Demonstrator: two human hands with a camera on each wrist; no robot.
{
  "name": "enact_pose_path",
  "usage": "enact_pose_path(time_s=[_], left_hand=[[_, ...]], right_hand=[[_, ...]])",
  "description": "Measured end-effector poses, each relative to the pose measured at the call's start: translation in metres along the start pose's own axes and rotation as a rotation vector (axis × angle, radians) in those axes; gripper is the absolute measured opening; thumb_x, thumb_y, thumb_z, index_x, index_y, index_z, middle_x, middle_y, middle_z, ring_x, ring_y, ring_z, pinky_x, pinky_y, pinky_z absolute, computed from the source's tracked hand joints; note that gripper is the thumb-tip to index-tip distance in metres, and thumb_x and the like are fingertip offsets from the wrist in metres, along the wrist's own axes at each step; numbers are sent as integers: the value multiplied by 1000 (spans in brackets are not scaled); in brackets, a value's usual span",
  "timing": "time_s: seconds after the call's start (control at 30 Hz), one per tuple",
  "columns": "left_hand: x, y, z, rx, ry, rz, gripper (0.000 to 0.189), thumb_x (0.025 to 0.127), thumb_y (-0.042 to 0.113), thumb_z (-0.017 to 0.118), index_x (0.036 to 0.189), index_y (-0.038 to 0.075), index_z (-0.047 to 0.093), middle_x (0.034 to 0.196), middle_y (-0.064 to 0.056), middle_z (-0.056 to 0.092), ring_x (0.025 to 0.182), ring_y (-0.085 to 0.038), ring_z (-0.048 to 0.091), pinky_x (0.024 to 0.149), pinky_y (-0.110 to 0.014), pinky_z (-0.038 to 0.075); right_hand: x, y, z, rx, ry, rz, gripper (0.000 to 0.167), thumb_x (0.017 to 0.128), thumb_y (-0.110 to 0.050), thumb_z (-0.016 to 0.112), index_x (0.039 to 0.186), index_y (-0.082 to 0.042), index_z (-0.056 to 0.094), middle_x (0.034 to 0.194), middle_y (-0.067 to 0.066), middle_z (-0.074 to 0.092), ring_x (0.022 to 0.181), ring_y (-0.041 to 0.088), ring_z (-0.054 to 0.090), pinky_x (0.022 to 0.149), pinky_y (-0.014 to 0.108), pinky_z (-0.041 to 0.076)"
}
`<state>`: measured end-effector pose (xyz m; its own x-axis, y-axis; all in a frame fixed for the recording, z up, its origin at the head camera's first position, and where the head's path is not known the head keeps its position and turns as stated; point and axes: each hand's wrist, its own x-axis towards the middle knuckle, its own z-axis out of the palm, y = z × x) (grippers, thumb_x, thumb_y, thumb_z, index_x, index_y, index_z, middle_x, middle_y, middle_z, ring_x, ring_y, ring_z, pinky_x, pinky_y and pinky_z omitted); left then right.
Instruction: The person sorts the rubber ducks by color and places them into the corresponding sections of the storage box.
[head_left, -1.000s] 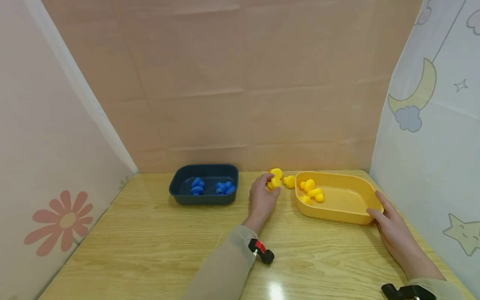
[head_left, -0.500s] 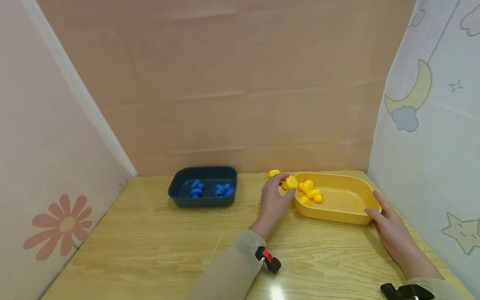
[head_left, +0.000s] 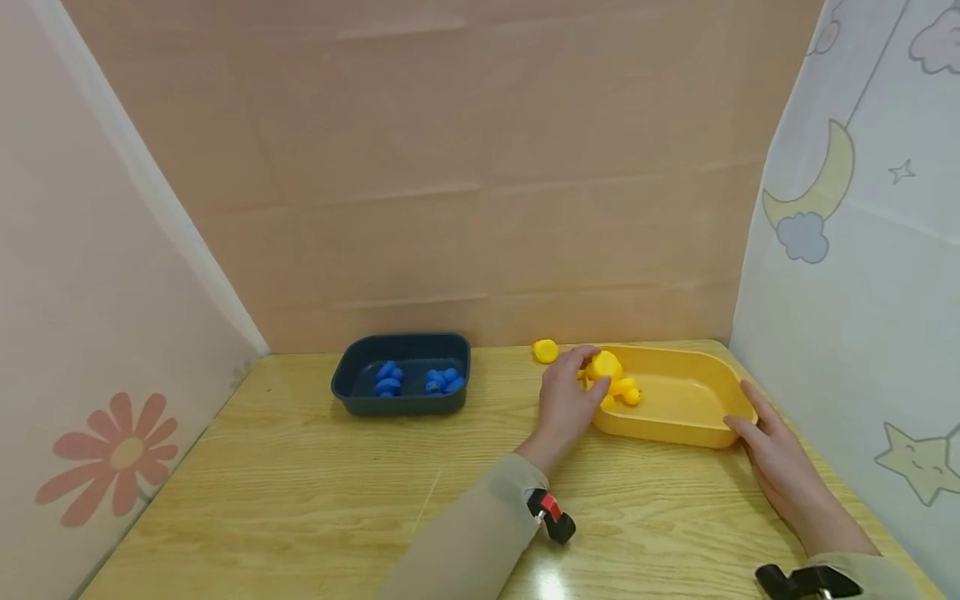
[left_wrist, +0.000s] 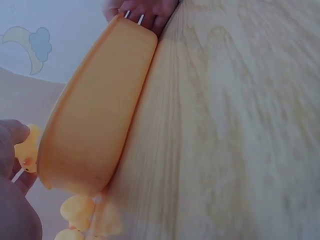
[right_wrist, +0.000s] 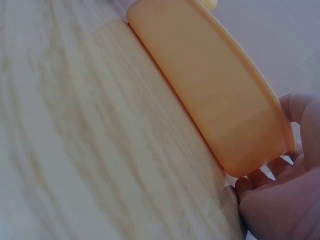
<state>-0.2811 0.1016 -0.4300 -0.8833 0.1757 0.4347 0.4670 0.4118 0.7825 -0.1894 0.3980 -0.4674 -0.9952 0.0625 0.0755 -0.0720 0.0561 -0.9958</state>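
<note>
My left hand (head_left: pixel 564 402) pinches a yellow rubber duck (head_left: pixel 605 365) between thumb and fingers, above the left end of a yellow tub (head_left: pixel 693 392). In the left wrist view that duck (left_wrist: pixel 28 152) is beside the tub's rim, partly covered by the hand. Several yellow ducks (head_left: pixel 624 389) lie inside the tub at its left end, some hidden by my hand. At the tub's right end my right hand (head_left: pixel 786 467) grips the rim, thumb over the near side. Another yellow duck (head_left: pixel 545 351) lies on the table, left of the tub.
A dark blue tub (head_left: pixel 401 406) holding several blue ducks (head_left: pixel 444 382) stands at the back left of the wooden table (head_left: pixel 300 500). A tan paper wall (head_left: pixel 487 167) closes off the back, with printed sheets at both sides.
My left hand has moved right with a yellow duck, from the loose ducks on the table to above the yellow tub's left end. The right hand stays on the tub's right end.
</note>
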Motion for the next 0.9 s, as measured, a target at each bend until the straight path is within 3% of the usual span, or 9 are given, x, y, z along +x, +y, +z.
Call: enact_pose_path(time_s=[0.23,0.63,0.9], left_hand=[[0,-5,1,66,-7,-7,41,104,22,82,143,20,69,141,9,70,133,-14,62,122,-41,43],[10,-32,-16,63,88,-9,37,108,15,73,145,13,69,147,-2,66,132,-27,59,115,-46,49],[15,-49,-22,94,41,-66,44,108,17,72,152,16,64,154,-1,62,139,-29,56,119,-46,47]], right_hand=[[0,-3,5,-12,6,8,82,120,-22,49,176,-24,-10,178,-11,-29,161,5,-23,123,10,3],[-1,-5,6,-34,1,14,82,121,-23,49,176,-24,-12,178,-8,-31,161,6,-23,124,11,4],[-3,-6,7,-38,3,18,82,120,-23,49,176,-25,-11,179,-7,-30,163,12,-23,124,10,6]])
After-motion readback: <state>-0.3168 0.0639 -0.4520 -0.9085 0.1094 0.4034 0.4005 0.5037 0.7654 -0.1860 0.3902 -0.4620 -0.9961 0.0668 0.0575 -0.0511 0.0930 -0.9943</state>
